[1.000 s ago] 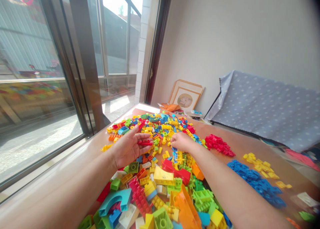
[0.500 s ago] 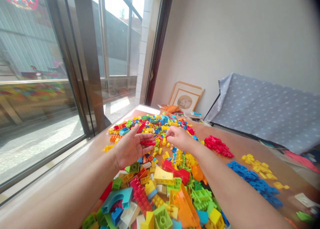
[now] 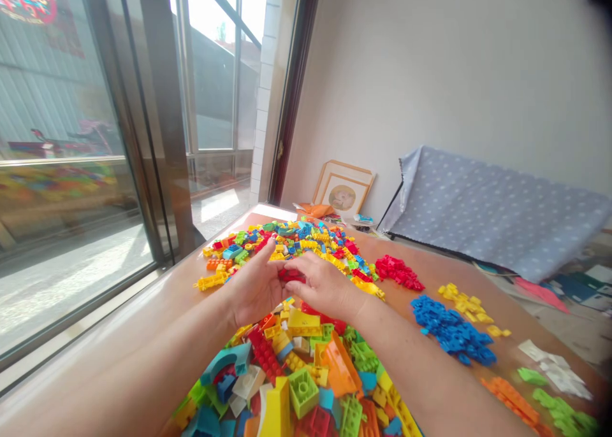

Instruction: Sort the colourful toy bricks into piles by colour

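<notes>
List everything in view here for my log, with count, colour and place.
Mixed bricks: too many to count, multicoloured, middle of table
Table: one, brown, under the bricks
Red pile: one, red, right of mixed bricks
Blue pile: one, blue, nearer right
Yellow pieces: several, yellow, beyond blue pile
White pieces: several, white, far right
Orange pieces: several, orange, lower right
Green pieces: several, light green, lower right
Frames: two, light brown, against wall
Dotted cloth: one, grey-blue, right background
Windows: several panes, dark-framed, left
Held pieces: count unclear, red, at both hands
Left hand: one, centre
Right hand: one, centre
</notes>
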Action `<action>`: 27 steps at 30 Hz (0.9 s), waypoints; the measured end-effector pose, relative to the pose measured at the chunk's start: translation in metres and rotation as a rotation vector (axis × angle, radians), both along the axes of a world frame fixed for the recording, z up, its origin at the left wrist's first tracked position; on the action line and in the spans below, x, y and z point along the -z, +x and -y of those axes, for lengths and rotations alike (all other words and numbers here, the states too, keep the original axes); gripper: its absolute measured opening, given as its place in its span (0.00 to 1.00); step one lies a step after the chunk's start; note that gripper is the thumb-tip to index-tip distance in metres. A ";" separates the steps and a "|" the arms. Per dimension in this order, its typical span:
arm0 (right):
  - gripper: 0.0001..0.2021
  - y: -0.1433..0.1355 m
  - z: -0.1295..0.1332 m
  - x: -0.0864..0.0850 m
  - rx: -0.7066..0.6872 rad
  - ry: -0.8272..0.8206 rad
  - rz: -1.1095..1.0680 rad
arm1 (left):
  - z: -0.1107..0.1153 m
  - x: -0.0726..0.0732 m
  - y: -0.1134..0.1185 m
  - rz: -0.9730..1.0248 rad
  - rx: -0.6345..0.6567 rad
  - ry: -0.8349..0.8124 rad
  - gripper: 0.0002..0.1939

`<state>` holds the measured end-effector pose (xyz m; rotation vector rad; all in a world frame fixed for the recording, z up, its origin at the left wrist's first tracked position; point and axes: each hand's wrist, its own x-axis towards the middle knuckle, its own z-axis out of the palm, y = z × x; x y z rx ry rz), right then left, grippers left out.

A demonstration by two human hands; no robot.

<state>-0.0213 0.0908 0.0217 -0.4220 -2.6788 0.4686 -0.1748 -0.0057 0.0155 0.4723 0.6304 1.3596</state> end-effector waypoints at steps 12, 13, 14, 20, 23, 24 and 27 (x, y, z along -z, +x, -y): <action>0.07 0.041 0.043 0.003 0.143 0.013 -0.125 | 0.021 -0.018 0.045 -0.079 0.149 0.020 0.34; 0.07 0.045 0.045 0.002 0.151 -0.004 -0.142 | 0.022 -0.020 0.049 -0.084 0.154 0.019 0.34; 0.07 0.049 0.047 0.001 0.161 -0.018 -0.159 | 0.024 -0.022 0.053 -0.089 0.155 0.017 0.34; 0.09 0.082 0.064 0.001 0.207 -0.084 -0.199 | 0.036 -0.025 0.086 -0.115 0.148 -0.043 0.34; 0.07 0.102 0.074 0.004 0.217 -0.094 -0.203 | 0.042 -0.024 0.107 -0.106 0.144 -0.064 0.33; 0.06 0.107 0.076 0.004 0.223 -0.092 -0.209 | 0.043 -0.025 0.113 -0.105 0.138 -0.065 0.33; 0.05 0.122 0.082 0.001 0.246 -0.061 -0.229 | 0.046 -0.031 0.130 -0.108 0.117 -0.054 0.31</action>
